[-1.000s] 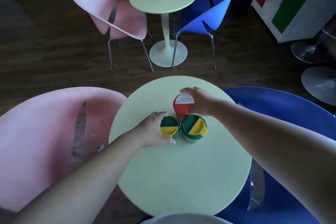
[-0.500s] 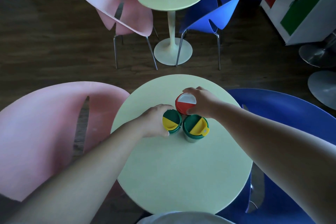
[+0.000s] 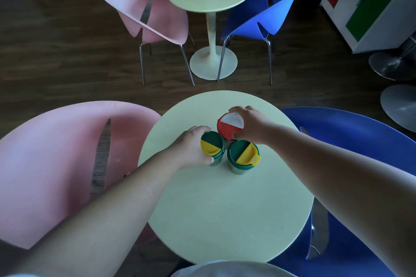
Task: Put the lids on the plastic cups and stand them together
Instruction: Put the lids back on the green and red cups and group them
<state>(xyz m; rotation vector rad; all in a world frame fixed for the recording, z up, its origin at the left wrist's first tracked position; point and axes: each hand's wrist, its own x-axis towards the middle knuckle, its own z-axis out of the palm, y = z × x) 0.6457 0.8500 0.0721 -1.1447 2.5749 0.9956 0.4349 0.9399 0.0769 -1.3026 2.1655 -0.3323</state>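
- Round and pale green, the table [image 3: 225, 220] in front of you has a pink chair [image 3: 56, 164] on its left and a blue chair [image 3: 360, 153] on its right.
- Three cups stand in a tight cluster near the far middle of the table, each one already lidded. I judge this to be the final gathering.
- Your left hand [image 3: 191, 148] curls its fingers and thumb round the left green cup [image 3: 212, 145], probably to bring it against the right green cup [image 3: 243, 156], which stands free just beside it.
- Your right hand [image 3: 249, 126] grips the rim of the red cup [image 3: 229, 125] on the far side of the cluster, likely to press it close to the other two.
- Both forearms reach forward and come together like a V.
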